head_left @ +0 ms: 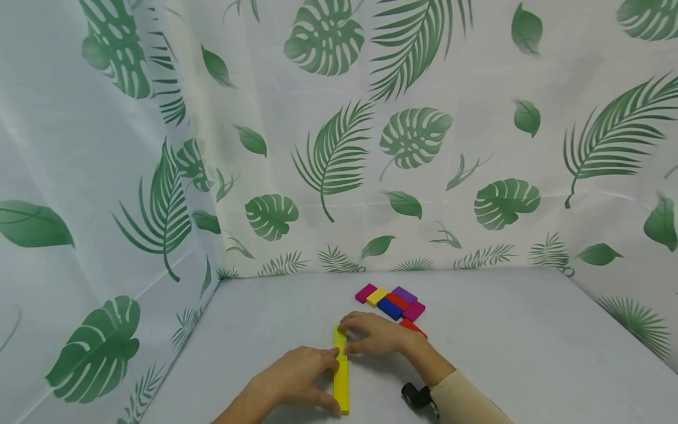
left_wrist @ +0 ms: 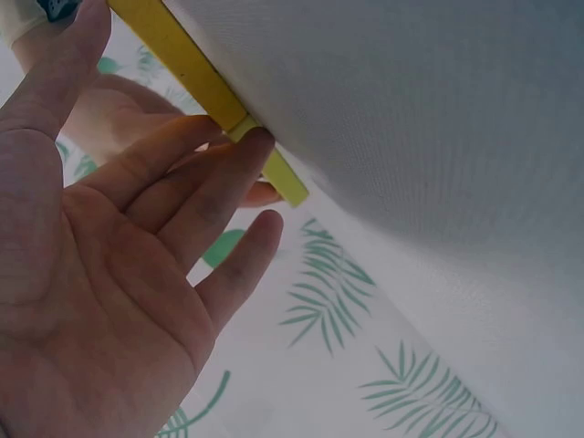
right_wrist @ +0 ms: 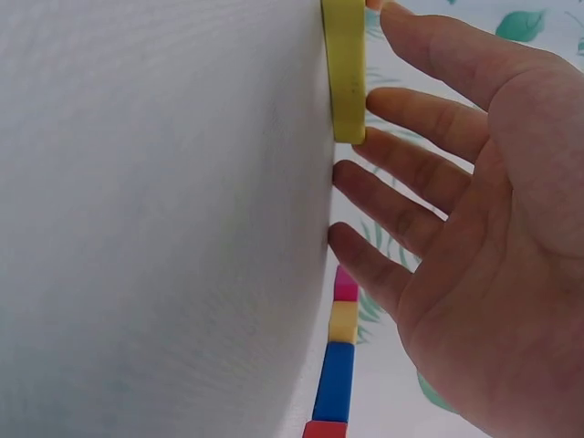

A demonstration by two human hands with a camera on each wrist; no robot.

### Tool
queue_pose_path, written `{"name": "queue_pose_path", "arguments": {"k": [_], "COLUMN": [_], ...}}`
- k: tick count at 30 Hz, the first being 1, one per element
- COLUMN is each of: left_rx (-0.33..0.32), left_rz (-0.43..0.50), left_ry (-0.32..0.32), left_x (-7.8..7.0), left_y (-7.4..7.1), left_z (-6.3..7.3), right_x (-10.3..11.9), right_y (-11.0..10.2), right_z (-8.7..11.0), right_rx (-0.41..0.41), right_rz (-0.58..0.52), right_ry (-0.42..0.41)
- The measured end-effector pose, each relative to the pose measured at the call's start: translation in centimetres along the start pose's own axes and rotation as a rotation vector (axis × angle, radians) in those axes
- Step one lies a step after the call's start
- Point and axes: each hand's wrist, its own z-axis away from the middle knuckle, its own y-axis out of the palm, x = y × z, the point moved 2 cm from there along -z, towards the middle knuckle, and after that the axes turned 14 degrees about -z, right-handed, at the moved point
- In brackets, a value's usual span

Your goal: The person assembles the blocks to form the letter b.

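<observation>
Two yellow blocks lie end to end on the table, the near yellow block [head_left: 341,388] and the far yellow block [head_left: 339,338]. My left hand [head_left: 296,374] lies along the left side of the near one, thumb at its near end. In the left wrist view, its loosely spread fingers [left_wrist: 219,187] reach the place where the blocks meet. From the right, my right hand [head_left: 378,334] stands beside the far block, its fingertips near the far end. The right wrist view shows those fingers [right_wrist: 429,119] nearly straight, with fingertips against the block's side.
A cluster of flat blocks lies farther back: magenta [head_left: 366,292], pale yellow [head_left: 376,297], blue [head_left: 390,308] and purple [head_left: 405,294] among them. A red block [head_left: 413,327] sits behind my right wrist. White leaf-patterned curtains [head_left: 339,235] border the table [head_left: 503,341].
</observation>
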Motion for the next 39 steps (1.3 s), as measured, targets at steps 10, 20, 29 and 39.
{"name": "queue_pose_path", "arguments": {"k": [10, 20, 29, 39], "left_rx": [-0.008, -0.035, -0.01, 0.058], "left_rz": [-0.01, -0.031, -0.007, 0.018], "left_ry": [-0.003, 0.002, -0.01, -0.082], "left_x": [-0.4, -0.3, -0.2, -0.2], "left_y": [0.0, 0.1, 0.2, 0.3], "left_z": [0.0, 0.1, 0.0, -0.5], "right_x": [-0.3, 0.0, -0.8, -1.9], "right_y": [-0.9, -4.5, -6.9, -8.6], "right_z": [0.0, -1.3, -2.0, -2.2], "right_rx": [-0.13, -0.336, -0.415, -0.393], "right_rz": [-0.102, -0.086, -0.07, -0.05], "right_ry": [-0.028, -0.092, -0.04, 0.049]}}
